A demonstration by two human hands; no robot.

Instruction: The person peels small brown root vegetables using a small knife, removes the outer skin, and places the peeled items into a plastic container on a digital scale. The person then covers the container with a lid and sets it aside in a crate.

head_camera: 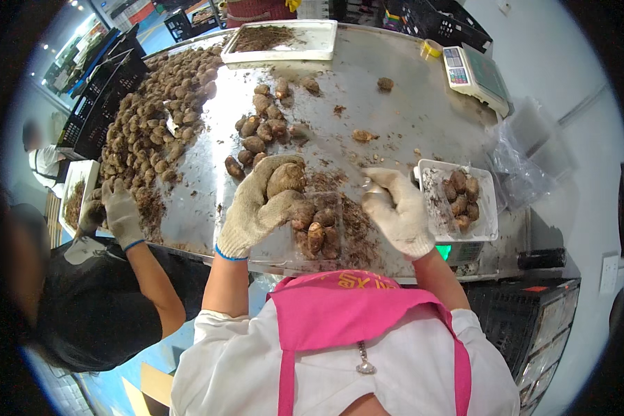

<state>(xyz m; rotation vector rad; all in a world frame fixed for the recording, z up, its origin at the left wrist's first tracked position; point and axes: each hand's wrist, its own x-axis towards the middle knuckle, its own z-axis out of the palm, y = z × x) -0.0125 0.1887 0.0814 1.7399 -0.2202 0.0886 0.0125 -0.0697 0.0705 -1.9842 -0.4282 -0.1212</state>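
Note:
In a knitted work glove, my left hand (262,205) grips a brown taro corm (287,179) and seems to touch a smaller one below it. Just beneath lies a clear plastic tray (341,229) with several small taros (316,237) in it. My right hand (395,208), also gloved, is closed around a small metal tool, perhaps a knife, at the right of the clear tray; its blade is blurred. Beyond my left hand several loose taros (264,130) lie on the metal table (361,109). Fibrous peelings (361,229) are scattered between my hands.
At the right, a white tray (494,208) holding packed taros rests on a scale (465,251). A second scale (476,78) stands far right, near yellow tape (431,48). A large taro heap (151,119) lies left, by a co-worker's gloved hands (120,208). Another white tray (278,56) holds roots.

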